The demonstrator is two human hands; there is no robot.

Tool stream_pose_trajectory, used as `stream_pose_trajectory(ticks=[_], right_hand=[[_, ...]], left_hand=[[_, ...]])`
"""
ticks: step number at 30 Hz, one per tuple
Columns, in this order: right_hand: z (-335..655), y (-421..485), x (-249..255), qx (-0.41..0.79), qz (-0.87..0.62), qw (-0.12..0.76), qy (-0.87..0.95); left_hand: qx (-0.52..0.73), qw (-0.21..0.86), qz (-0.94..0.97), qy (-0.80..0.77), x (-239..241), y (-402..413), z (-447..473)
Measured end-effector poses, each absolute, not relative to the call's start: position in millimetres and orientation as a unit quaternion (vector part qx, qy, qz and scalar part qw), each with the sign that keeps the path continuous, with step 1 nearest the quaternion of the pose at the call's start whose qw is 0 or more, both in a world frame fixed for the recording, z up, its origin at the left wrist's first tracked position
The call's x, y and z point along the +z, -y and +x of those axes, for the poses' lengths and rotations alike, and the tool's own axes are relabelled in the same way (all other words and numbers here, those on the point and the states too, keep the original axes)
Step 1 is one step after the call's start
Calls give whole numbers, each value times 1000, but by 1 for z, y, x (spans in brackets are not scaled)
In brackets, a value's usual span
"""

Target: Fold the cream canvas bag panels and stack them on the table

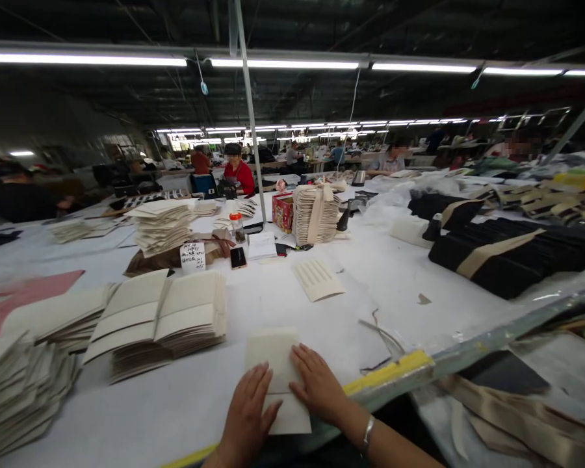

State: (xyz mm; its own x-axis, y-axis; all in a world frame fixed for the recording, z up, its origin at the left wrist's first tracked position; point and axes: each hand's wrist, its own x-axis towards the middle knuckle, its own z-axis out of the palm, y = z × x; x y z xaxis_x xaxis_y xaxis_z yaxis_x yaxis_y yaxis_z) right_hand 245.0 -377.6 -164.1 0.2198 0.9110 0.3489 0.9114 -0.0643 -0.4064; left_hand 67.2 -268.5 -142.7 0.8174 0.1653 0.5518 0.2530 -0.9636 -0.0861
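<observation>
A small cream fabric piece (273,354) lies on the white table (380,279) near its front edge. My left hand (247,416) rests flat on the lower left of the piece, fingers stretched out. My right hand (318,383), with a silver bracelet on the wrist, lies flat on its right side, fingers extended. Both hands press on the piece and hold nothing. A leaning stack of the same cream pieces (160,322) stands just left of my hands.
More cream stacks sit at far left (19,383) and mid-table (160,224), plus a tied bundle (316,211). A single cream piece (318,279), a phone (238,257), a red box (283,211) and black fabric bundles (507,250) lie farther off. Other people work at the back.
</observation>
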Motion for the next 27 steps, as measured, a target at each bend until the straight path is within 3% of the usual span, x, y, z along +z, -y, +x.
stream_pose_trajectory(ticks=[6, 14, 20, 27], right_hand=[[243, 365, -154, 52, -735, 243, 631], [293, 343, -139, 129, -724, 330, 591], [306, 308, -124, 168, -772, 197, 580], [320, 272, -117, 223, -774, 103, 584]], left_hand=[[-131, 2, -981, 141, -147, 235, 119], [-1, -24, -978, 208, -141, 232, 125], [55, -27, -991, 117, -106, 221, 146], [65, -50, -996, 29, -107, 198, 165]])
